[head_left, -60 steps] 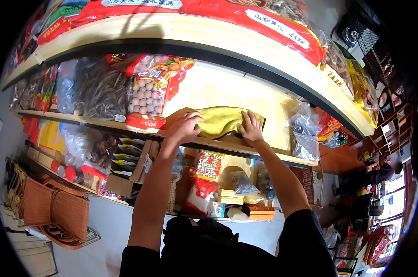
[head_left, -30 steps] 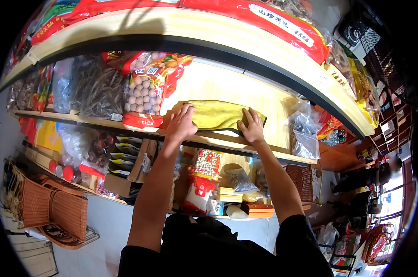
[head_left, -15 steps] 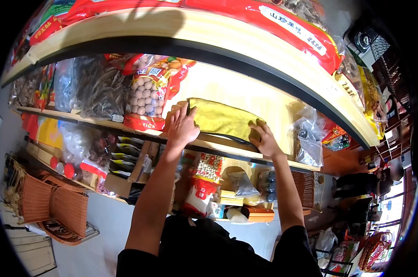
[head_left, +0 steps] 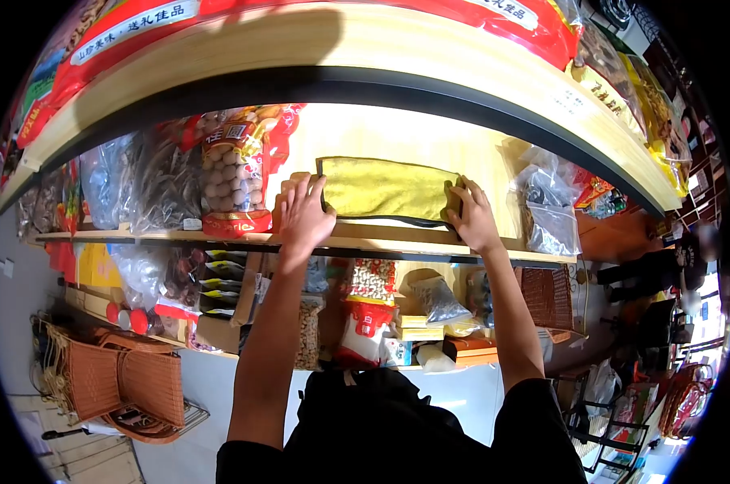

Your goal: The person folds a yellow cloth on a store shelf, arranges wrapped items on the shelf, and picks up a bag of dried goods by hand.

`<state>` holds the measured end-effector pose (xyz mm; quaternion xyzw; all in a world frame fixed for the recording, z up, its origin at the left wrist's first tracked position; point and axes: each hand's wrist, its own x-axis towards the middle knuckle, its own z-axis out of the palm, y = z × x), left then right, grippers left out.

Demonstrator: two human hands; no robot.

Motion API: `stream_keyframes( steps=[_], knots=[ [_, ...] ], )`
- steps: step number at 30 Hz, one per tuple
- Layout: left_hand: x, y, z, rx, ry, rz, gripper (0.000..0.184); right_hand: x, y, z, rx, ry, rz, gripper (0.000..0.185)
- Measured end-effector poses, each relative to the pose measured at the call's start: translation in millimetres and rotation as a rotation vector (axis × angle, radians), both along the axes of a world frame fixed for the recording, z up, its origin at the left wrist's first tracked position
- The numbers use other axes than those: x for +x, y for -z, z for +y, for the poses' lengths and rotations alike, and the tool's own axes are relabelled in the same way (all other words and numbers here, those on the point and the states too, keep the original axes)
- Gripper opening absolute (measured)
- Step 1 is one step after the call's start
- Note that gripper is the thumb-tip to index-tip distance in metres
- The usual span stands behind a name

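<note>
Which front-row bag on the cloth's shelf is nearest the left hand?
The red longan bag showing round fruits, beside the left hand; others stand farther away.

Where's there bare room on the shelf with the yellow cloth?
Bare wood shows behind the yellow cloth and between the right hand and the clear bags. It's crowded leftward from the red bag of brown balls.

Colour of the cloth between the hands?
The cloth is yellow with a dark edge; head view shows it best.
</note>
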<state>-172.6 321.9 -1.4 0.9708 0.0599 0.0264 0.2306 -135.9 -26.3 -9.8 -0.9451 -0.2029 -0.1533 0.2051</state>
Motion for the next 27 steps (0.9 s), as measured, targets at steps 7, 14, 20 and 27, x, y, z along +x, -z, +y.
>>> stream_keyframes(
  steps=[7, 14, 20, 27],
  knots=[
    [-1.1, 6.8, -0.1, 0.020, -0.051, -0.149, 0.057, -7.0, -8.9, 0.0, -0.033, -0.148, 0.019, 0.039],
    [-6.6, -8.1, 1.2, -0.132, -0.073, -0.031, 0.036, -7.2, -16.6, 7.1, -0.064, -0.115, 0.163, 0.044],
    [-2.2, 15.3, 4.6, -0.098, -0.052, -0.207, 0.022, 1.5, -3.4, 3.2, 0.061, -0.069, 0.075, 0.034],
    [-3.2, 6.4, 1.4, -0.149, -0.053, -0.166, 0.016, -1.9, -4.9, 6.0, 0.063, 0.031, 0.038, 0.027]
  ],
)
